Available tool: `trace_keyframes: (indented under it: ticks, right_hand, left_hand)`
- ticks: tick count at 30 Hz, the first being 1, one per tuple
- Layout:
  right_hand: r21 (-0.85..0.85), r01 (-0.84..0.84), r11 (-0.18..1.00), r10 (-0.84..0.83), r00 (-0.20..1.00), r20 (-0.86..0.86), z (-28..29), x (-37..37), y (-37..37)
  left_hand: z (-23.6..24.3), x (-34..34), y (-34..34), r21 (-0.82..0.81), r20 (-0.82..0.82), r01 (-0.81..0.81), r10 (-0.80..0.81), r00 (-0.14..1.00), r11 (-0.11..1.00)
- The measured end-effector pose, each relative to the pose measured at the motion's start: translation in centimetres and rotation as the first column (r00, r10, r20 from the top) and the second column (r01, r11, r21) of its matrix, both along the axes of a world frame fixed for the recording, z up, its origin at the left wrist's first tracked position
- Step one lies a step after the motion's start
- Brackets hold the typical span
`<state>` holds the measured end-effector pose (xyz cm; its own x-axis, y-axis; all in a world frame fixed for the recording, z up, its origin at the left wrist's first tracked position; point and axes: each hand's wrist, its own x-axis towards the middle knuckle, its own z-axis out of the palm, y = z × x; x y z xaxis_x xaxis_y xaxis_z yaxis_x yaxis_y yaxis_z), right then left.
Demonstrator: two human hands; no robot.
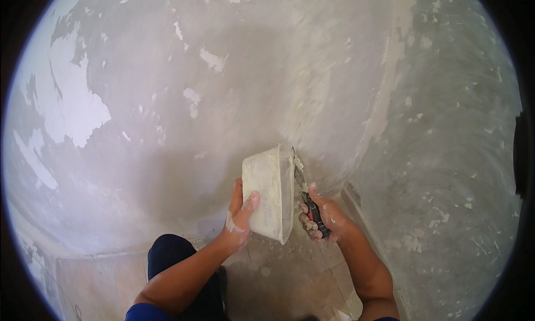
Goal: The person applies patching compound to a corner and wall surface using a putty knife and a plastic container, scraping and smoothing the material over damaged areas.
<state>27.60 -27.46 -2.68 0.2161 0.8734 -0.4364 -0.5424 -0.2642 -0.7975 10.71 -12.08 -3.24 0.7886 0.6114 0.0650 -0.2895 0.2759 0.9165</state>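
My left hand (238,223), smeared with whitish plaster, grips a cream-coloured plastic tub (264,190). The tub is tipped on its side, so its opening faces right and its inside is mostly hidden. In my right hand (332,214) is a putty knife (315,214) with a black and red handle. Its plaster-coated blade points up and lies close along the tub's rim; I cannot tell whether they touch. Plaster clings to the fingers around the handle.
A patchy grey-white plastered wall (234,92) rises in front and meets a darker grey wall (446,170) at a corner on the right. Below lies a tiled floor (278,282). My dark-clad knee (170,254) is bent at the lower left.
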Motion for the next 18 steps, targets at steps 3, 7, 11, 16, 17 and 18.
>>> trace_keyframes:
  ticks: [3,7,11,16,17,18]
  right_hand:
    - [0.017,-0.008,1.000,0.008,1.000,0.006,-0.2,-0.1,0.0]
    - [-0.035,0.063,0.997,-0.061,0.996,0.067,0.2,-0.8,0.2]
    - [-0.032,0.070,0.997,-0.068,0.997,0.045,-0.1,-0.6,0.3]
    - [0.022,0.141,0.990,-0.143,0.987,0.079,-1.5,0.2,0.4]
    - [-0.009,0.202,0.979,-0.199,0.968,0.155,-1.5,0.3,0.4]
    - [-0.031,0.258,0.966,-0.245,0.943,0.227,-1.6,0.4,0.6]
  left_hand:
    - [0.1,0.4,0.2,-0.024,0.033,-0.017,0.017,0.999,1.000]
    - [-0.5,0.4,0.7,0.090,0.037,0.034,-0.037,0.999,0.995]
    - [-1.0,-0.5,0.9,0.226,-0.011,0.093,-0.093,0.996,0.970]
    - [0.0,-1.1,0.3,0.477,-0.033,0.155,-0.159,0.987,0.865]
    - [0.2,-1.1,0.1,0.481,-0.035,0.185,-0.192,0.981,0.857]
    - [0.1,-1.1,0.1,0.431,-0.035,0.165,-0.166,0.985,0.887]
